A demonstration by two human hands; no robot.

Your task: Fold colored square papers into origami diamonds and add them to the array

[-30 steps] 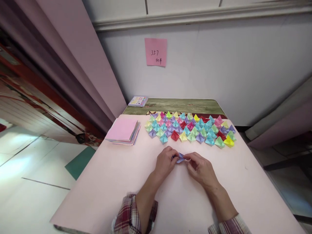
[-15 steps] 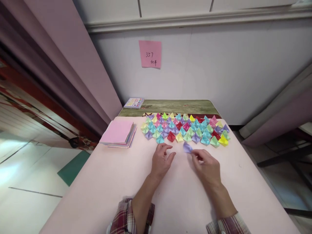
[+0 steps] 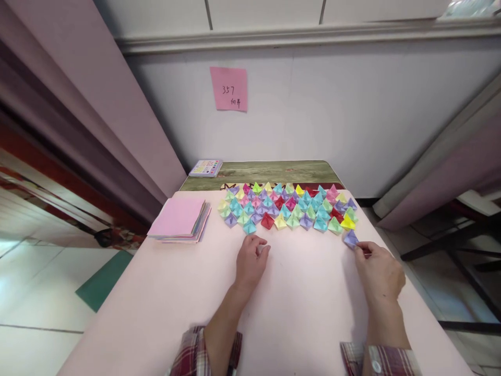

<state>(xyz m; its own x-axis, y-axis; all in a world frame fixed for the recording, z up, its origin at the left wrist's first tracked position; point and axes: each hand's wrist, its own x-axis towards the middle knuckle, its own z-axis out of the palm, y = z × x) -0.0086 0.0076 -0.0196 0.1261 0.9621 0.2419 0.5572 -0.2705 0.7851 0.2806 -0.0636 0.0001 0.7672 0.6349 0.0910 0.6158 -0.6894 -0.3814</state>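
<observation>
Purple folded paper piece (image 3: 350, 240) is pinched in the right hand (image 3: 379, 269), right of centre, just below the yellow piece (image 3: 348, 222) in the frame; the left hand (image 3: 250, 262), near centre, is empty, thumb and fingers curled narrowly apart. Since the earlier frame, the purple piece has shifted rightward from mid-frame. Worktop (image 3: 301, 292) surface extends between the hands, its right edge close beside the right hand.

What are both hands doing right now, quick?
Left hand: loosely open, nothing seen in it.
Right hand: closed, pinching a purple folded paper.
</observation>
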